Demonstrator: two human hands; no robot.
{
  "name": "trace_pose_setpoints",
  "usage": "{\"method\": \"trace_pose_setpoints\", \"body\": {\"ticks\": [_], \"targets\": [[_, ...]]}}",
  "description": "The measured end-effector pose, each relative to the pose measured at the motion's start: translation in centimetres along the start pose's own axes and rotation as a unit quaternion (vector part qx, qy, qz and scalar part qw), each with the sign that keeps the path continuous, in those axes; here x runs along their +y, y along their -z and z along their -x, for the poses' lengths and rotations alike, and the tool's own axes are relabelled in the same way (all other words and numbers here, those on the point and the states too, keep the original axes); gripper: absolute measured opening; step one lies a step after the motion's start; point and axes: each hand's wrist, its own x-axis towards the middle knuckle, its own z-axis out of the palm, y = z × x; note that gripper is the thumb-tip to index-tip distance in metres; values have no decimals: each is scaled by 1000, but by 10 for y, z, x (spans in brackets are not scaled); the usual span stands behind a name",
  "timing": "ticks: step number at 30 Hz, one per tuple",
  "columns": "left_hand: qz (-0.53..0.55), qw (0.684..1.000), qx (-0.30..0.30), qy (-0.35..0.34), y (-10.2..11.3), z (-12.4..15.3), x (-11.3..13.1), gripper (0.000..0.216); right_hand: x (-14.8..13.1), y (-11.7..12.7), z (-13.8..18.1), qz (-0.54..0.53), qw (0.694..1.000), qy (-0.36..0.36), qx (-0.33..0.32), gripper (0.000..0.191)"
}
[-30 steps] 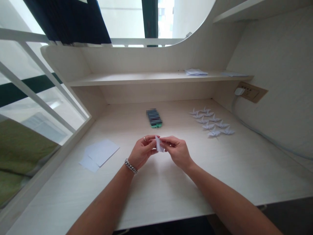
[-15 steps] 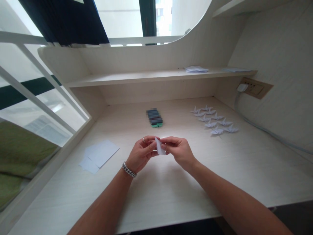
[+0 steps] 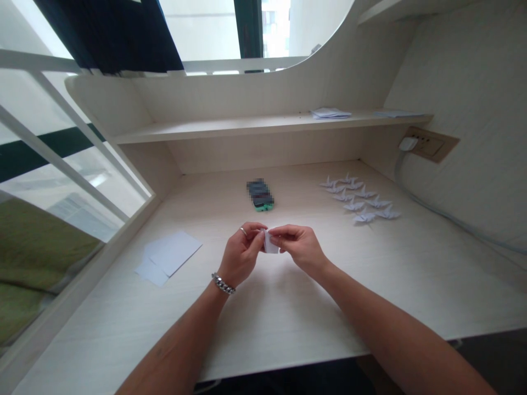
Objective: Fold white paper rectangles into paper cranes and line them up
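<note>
The pale counter (image 3: 288, 307) carries loose sheets of paper (image 3: 168, 257) near its left edge, a row of finished paper cranes (image 3: 360, 200) toward its back right corner, and a phone (image 3: 261, 196) at mid-back. Over the counter's middle, the left hand (image 3: 240, 257) and right hand (image 3: 300, 249) meet, fingers closed from both sides on a small folded paper (image 3: 269, 242) held just above the surface. It looks like a mid-fold stage, and the next crease would call for pinching the edges in line and pressing firmly.

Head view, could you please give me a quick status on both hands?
Left hand and right hand both pinching the small folded paper above the desk. Nothing between them.
</note>
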Motion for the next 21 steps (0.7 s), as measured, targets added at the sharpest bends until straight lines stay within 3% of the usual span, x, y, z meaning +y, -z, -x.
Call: {"method": "trace_pose_setpoints", "body": {"ticks": [5,9,12,16,21], "targets": [[-44,999,14,-15,1,0,1,21,1,0,1,36,999,8,-3,24],[-130,988,66,-58,2,2,1,14,-6,-1,5,168,983,65,39,28],[-156,980,93,-84,0,4,2,13,-12,-3,10,240,968,65,47,33],[-169,977,87,-94,-3,7,4,12,-13,-5,11,231,973,26,8,32],[-197,969,101,-107,-3,6,2,10,-3,-4,4,141,990,-20,-19,20]]}}
